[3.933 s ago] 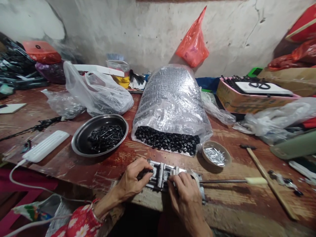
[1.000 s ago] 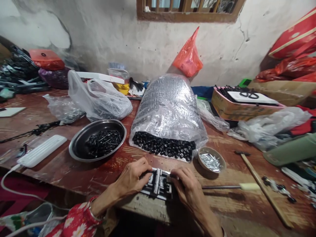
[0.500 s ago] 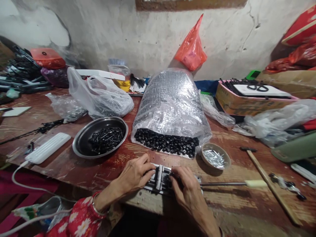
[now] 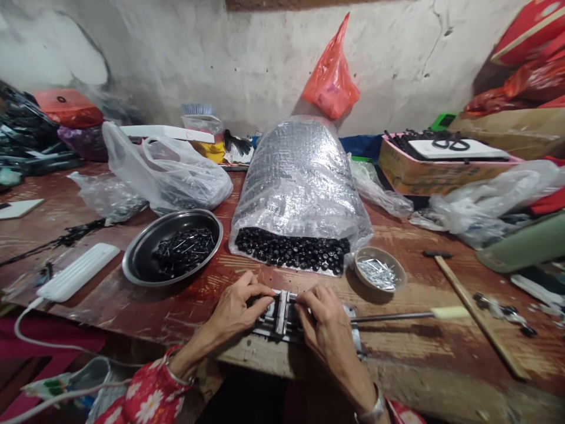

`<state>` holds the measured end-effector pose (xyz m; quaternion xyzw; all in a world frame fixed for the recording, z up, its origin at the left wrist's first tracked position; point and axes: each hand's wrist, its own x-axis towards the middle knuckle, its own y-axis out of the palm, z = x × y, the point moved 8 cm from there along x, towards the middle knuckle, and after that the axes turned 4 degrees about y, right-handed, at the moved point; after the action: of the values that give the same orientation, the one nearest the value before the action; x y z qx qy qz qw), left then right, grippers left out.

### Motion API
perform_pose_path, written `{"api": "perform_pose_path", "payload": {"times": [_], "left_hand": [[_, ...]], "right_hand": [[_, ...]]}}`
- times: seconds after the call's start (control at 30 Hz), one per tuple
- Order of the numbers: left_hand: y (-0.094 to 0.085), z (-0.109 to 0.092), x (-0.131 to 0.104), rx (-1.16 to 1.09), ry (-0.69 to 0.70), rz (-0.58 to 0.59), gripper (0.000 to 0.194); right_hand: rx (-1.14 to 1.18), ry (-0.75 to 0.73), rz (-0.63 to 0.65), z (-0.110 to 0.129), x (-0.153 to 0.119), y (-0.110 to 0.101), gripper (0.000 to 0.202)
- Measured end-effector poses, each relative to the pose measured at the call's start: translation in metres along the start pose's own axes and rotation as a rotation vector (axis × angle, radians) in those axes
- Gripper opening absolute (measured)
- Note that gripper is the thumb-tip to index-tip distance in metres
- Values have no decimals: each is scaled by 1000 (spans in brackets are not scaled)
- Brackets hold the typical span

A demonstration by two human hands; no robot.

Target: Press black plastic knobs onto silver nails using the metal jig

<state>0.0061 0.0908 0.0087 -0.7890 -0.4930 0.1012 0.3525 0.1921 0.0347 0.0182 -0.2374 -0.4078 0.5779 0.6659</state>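
Note:
A small metal fixture (image 4: 282, 315) with a raised crossbar lies at the table's front edge. My left hand (image 4: 238, 306) is at its left side, thumb and forefinger closed together over it; what they pinch is too small to name. On the right side of the fixture rests my right hand (image 4: 325, 321), fingers curled and closed, their tips hiding anything between them. Behind the hands, small black round parts (image 4: 291, 250) fill the mouth of a silvery bag (image 4: 304, 171). A metal bowl (image 4: 132, 262) of black parts with pins stands left, a small bowl (image 4: 402, 282) of silver pins right.
A metal rod with a pale handle (image 4: 450, 312) extends right from beside the fixture. Further right lie a hammer (image 4: 481, 321) and a green bottle (image 4: 525, 244). A white power strip (image 4: 79, 271) is at left, with plastic bags (image 4: 176, 171) behind. A box (image 4: 441, 174) stands back right.
The camera view has shifted slightly right and down. Both hands remain at the fixture, with small changes in finger position; more of the right wrist and its bracelet shows.

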Motion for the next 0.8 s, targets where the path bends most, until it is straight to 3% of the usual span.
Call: {"api": "perform_pose_path", "payload": {"times": [0.5,0.67,0.8], "left_hand": [[0,5,4,-7,-24,-12,22],[-7,0,13,-12,11,48,19],[-16,0,30,-5,9,-18,17]], "right_hand": [[-38,28,110,-5,5,4,12],[148,36,177,-12,12,-4,17],[235,47,104,-26,34,-15,21]]}}
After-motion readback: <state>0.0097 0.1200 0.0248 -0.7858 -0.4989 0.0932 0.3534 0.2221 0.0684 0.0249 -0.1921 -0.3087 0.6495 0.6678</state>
